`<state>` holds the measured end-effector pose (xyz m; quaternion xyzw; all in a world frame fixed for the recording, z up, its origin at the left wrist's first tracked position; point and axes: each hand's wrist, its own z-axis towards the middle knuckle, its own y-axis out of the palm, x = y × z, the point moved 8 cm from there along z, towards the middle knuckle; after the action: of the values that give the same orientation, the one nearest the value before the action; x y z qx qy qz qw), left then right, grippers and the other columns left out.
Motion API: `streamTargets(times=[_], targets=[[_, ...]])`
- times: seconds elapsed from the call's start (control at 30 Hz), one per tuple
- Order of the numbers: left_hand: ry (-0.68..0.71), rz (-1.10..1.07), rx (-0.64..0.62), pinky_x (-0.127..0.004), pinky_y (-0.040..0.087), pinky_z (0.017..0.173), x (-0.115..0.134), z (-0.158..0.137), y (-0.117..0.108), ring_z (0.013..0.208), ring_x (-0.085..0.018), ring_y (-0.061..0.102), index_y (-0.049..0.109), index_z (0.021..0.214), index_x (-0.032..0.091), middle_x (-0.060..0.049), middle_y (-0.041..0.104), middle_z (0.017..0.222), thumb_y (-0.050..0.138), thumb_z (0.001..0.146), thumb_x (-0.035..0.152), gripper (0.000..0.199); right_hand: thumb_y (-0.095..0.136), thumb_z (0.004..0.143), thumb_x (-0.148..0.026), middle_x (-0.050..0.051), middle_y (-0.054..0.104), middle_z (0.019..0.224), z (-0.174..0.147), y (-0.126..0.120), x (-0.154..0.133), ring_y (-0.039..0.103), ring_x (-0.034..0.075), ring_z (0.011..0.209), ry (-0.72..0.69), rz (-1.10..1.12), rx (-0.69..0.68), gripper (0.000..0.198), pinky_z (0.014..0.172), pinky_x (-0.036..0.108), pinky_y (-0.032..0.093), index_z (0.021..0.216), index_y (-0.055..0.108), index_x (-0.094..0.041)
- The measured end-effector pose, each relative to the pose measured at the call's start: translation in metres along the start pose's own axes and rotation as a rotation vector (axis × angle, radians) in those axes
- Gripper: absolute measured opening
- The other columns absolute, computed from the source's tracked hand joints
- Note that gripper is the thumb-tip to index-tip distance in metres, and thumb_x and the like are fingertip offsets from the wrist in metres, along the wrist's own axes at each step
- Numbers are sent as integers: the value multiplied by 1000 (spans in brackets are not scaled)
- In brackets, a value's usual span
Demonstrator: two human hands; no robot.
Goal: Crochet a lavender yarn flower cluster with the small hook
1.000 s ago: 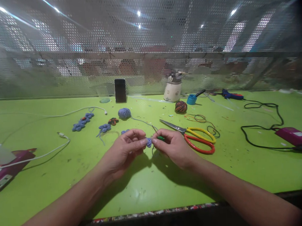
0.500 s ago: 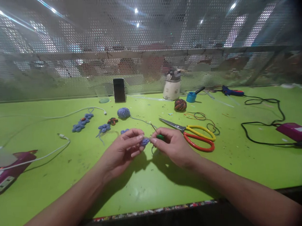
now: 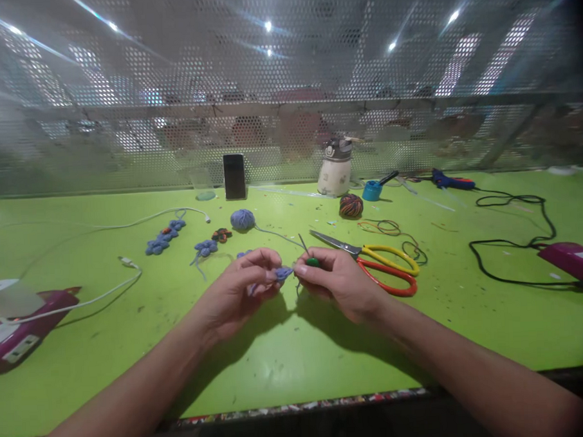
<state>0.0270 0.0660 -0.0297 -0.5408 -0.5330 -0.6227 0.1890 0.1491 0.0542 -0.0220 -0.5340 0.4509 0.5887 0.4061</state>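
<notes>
My left hand (image 3: 248, 281) pinches a small blue-purple crochet piece (image 3: 283, 273) between thumb and fingers. Close beside it, my right hand (image 3: 335, 274) grips a crochet hook with a green handle (image 3: 313, 262), its thin shaft angled up and left. The right fingertips meet the edge of the piece; whether they also pinch yarn is too small to tell. Yarn runs from a blue yarn ball (image 3: 242, 219) toward the hands. Just right of my right hand lie scissors (image 3: 388, 282) with red and yellow handles. Another bit of blue crochet (image 3: 243, 253) shows behind my left fingers.
Blue crochet flowers (image 3: 164, 237) and an orange-black one (image 3: 221, 234) lie left. Farther back stand a phone (image 3: 234, 177), a plastic cup (image 3: 203, 184), a bottle (image 3: 335, 171), a dark multicoloured yarn ball (image 3: 351, 205) and a blue container (image 3: 372, 190). Purple power strips (image 3: 571, 260) flank the table.
The hook's shaft has tipped more upright as my right hand turned slightly. Both hands keep their hold, and the whole view has shifted a little.
</notes>
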Motion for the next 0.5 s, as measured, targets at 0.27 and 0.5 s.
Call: streamTargets(times=[0.27,0.5], targets=[[-14,173,28,-23,40,60,-4,7,-3,62,-11,57,70,84,14,-2,66,68,75,62,6,23,72,75,-47,-8,42,52,-3,0,-7,32,6,43,-38,-75,-11,35,43,22,23,76,56,-16],[-103,304,-71,-25,40,63,-9,5,-1,64,-13,58,76,75,13,-6,69,69,78,64,15,11,70,77,-47,-7,43,52,-3,-3,-10,33,6,45,-52,-181,0,34,43,22,23,76,57,-16]])
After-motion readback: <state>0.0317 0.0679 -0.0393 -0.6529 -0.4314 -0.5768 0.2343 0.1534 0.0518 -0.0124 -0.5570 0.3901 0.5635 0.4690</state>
